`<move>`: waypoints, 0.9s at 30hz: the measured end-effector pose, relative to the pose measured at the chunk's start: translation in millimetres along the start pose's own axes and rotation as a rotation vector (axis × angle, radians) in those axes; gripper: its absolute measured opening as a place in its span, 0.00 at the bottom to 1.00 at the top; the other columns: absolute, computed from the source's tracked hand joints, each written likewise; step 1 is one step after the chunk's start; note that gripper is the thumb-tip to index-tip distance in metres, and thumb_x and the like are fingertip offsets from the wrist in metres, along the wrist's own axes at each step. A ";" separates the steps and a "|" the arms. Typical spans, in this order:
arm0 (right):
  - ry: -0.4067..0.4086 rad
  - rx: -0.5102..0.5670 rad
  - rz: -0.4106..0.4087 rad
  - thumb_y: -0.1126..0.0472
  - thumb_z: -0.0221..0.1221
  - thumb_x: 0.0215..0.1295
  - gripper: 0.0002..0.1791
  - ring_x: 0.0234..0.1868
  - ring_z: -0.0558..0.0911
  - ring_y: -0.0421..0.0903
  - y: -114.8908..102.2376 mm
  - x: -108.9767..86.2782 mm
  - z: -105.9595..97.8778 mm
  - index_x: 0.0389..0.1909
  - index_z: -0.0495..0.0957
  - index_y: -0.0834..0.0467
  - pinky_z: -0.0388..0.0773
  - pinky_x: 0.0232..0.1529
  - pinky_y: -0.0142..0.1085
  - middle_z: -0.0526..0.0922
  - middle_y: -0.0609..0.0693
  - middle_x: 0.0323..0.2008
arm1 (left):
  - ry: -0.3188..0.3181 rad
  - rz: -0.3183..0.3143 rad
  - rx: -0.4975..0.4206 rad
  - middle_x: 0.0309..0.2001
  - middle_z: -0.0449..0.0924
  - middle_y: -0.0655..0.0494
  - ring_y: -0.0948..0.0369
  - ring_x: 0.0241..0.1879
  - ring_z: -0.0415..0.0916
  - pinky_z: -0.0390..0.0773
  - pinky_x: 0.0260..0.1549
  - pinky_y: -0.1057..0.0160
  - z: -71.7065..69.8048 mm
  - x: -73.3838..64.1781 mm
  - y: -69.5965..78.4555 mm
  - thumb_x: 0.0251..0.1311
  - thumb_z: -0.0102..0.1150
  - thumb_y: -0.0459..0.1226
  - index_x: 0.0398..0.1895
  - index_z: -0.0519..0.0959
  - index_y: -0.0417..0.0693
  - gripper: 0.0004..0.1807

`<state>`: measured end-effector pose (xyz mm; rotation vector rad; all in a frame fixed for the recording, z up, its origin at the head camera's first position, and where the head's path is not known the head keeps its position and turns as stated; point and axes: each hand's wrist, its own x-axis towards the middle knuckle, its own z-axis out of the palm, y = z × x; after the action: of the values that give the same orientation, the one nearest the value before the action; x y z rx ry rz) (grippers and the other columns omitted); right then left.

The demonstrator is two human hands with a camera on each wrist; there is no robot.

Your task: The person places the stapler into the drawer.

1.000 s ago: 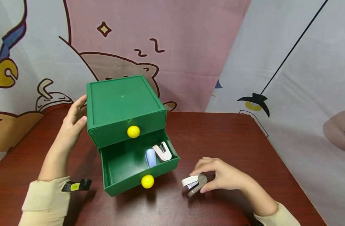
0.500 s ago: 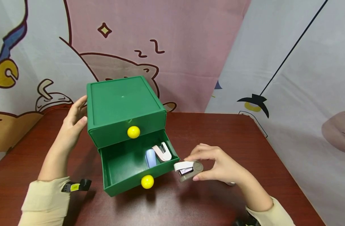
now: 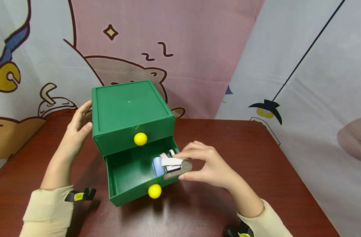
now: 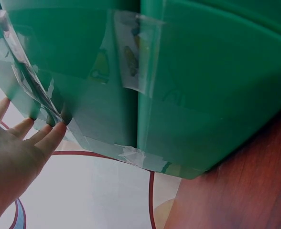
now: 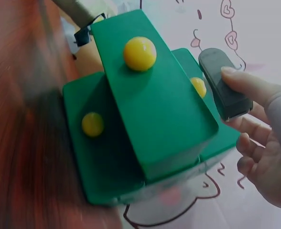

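A green drawer cabinet (image 3: 130,105) stands on the table with a lower drawer (image 3: 121,177) pulled out. My left hand (image 3: 75,131) touches the cabinet's left side, its fingertips on the wall in the left wrist view. Between thumb and fingers my right hand (image 3: 210,166) pinches a small stapler (image 3: 185,165) with a grey-brown base and white top arm. That stapler is over the drawer's front right corner; in the right wrist view its dark underside shows. A light blue stapler (image 3: 157,166) lies in the drawer. Beside it a pale pink stapler (image 3: 172,152) is mostly hidden behind the held one.
Yellow round knobs (image 3: 154,191) stick out from the drawer fronts. The right wrist view shows another drawer front (image 5: 78,143) below the pulled-out one. A printed curtain (image 3: 198,59) hangs behind the brown table (image 3: 239,144).
My right hand has carried the grey and white stapler up and left, from above the table to over the open drawer. The left hand and cabinet have stayed in place.
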<state>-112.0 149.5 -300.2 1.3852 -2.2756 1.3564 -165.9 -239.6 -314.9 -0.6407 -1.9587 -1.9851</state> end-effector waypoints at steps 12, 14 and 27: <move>-0.005 -0.079 0.046 0.56 0.75 0.46 0.25 0.40 0.72 0.38 -0.6 32.9 29.8 0.48 0.84 0.53 0.70 0.34 0.37 0.81 0.37 0.40 | 0.000 -0.018 0.007 0.69 0.57 0.49 0.55 0.67 0.52 0.60 0.55 0.67 -0.7 -0.7 1.2 0.66 0.54 0.41 0.74 0.56 0.52 0.34; -0.016 -0.091 0.070 0.55 0.76 0.45 0.25 0.40 0.72 0.38 -0.4 37.1 32.9 0.48 0.84 0.52 0.70 0.35 0.37 0.81 0.36 0.39 | -0.001 -0.025 0.013 0.69 0.56 0.50 0.55 0.67 0.52 0.59 0.56 0.66 -0.6 -0.5 1.4 0.66 0.54 0.42 0.74 0.56 0.52 0.34; -0.239 -0.186 0.181 0.55 0.74 0.47 0.23 0.39 0.71 0.43 -1.0 59.1 44.9 0.48 0.84 0.51 0.67 0.37 0.33 0.82 0.37 0.41 | -0.003 -0.042 -0.008 0.70 0.54 0.51 0.55 0.68 0.50 0.58 0.57 0.65 0.1 -0.8 1.9 0.67 0.54 0.41 0.74 0.56 0.53 0.34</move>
<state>-130.9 77.9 -294.0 1.3727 -2.6606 1.0369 -164.2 -239.7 -313.6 -0.6098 -1.9834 -2.0187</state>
